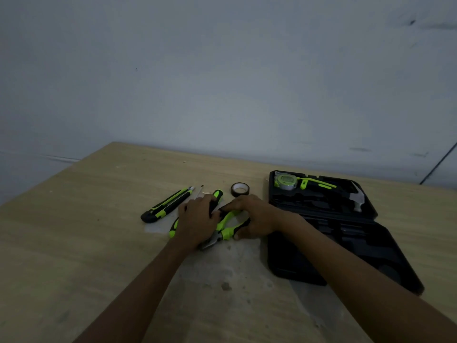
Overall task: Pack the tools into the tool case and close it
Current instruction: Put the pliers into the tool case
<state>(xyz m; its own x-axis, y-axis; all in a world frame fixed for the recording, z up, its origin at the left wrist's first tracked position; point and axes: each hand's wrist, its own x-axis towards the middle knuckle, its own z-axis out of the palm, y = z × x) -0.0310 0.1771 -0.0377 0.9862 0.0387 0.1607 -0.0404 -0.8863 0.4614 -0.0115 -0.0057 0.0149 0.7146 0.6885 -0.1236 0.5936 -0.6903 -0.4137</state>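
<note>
Mid-tabletop: I am clasping the pliers (226,229) by the handles in my right grip (257,219) | left grip (197,219) lying over the nose, hold unclear | tool case (321,204) lying open at right edge | judgement: keeping handles squeezed together, matching the moulded recess.

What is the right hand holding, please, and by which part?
The right hand grips the pliers by their two green-and-black handles.

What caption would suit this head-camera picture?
Right hand grips pliers, left hand alongside, beside an open tool case holding tape measure and hammer.
</note>
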